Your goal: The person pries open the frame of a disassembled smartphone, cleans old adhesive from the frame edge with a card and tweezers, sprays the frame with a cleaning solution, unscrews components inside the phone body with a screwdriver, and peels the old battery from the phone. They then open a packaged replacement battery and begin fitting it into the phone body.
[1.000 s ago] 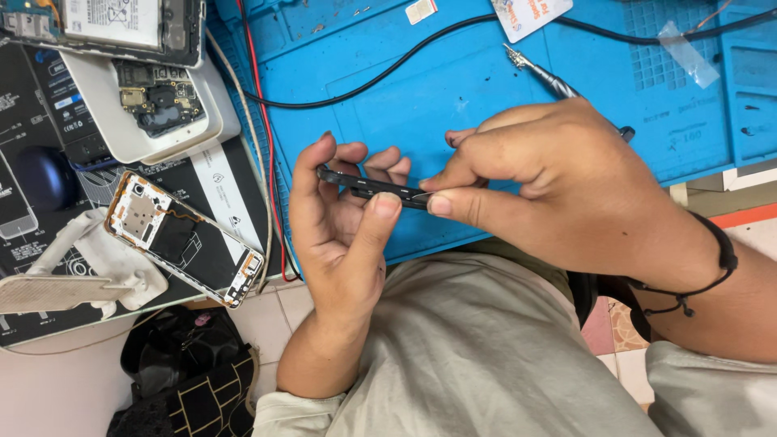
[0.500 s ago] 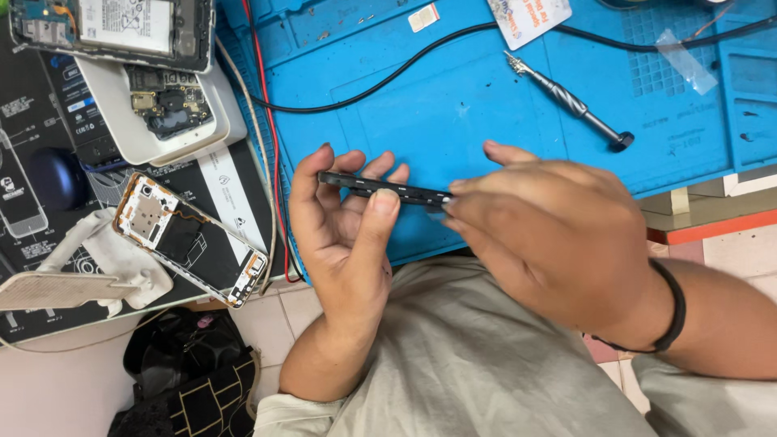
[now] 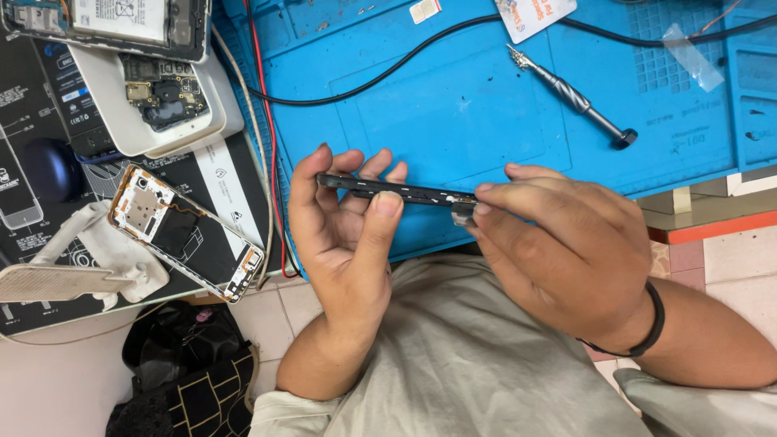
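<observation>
My left hand (image 3: 344,222) grips a thin black phone (image 3: 380,188), held edge-on above the near edge of the blue repair mat (image 3: 453,97). My thumb lies over its near edge and my fingers wrap behind it. My right hand (image 3: 558,243) pinches the phone's right end between thumb and fingertips, with a small grey part at the fingertips. A black band circles my right wrist.
A metal screwdriver (image 3: 571,95) lies on the mat at the upper right, beside a black cable (image 3: 380,73). At the left lie an opened phone frame (image 3: 186,231), a white tray (image 3: 146,129) with a circuit board, another open phone (image 3: 113,20) and a white fan-shaped tool (image 3: 57,279). A black bag (image 3: 186,372) sits on the floor.
My right hand has slid rightward to the phone's right end and turned knuckles-up. The screwdriver it covered is now in full view. My left hand has kept its hold.
</observation>
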